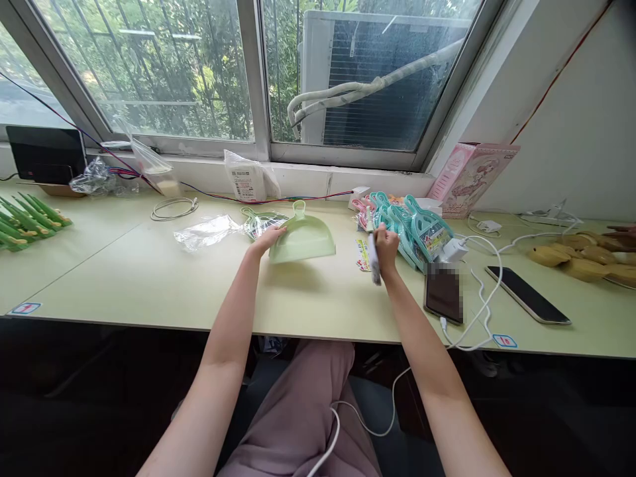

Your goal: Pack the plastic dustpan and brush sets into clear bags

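Note:
My left hand (268, 240) is closed on the left edge of a pale green mini dustpan (304, 240), tilted above the table with its ring handle toward the window. In my closed right hand (386, 248) is a small hand brush (374, 262), its pale green handle up and its greyish bristles pointing down toward me. The brush is held apart from the dustpan, to its right. Beside my right hand lie a colourful card (363, 256) and a heap of turquoise plastic-handled items (410, 222), partly in packaging.
A clear plastic wrapper (209, 232) and a packed green item (263, 222) lie left of the dustpan. Right are a phone (444, 295), a black-screened tablet (527, 295), white cables (489, 311), yellow banana-like items (586, 258) and a pink box (472, 179). Another person's hand (623, 229) shows far right.

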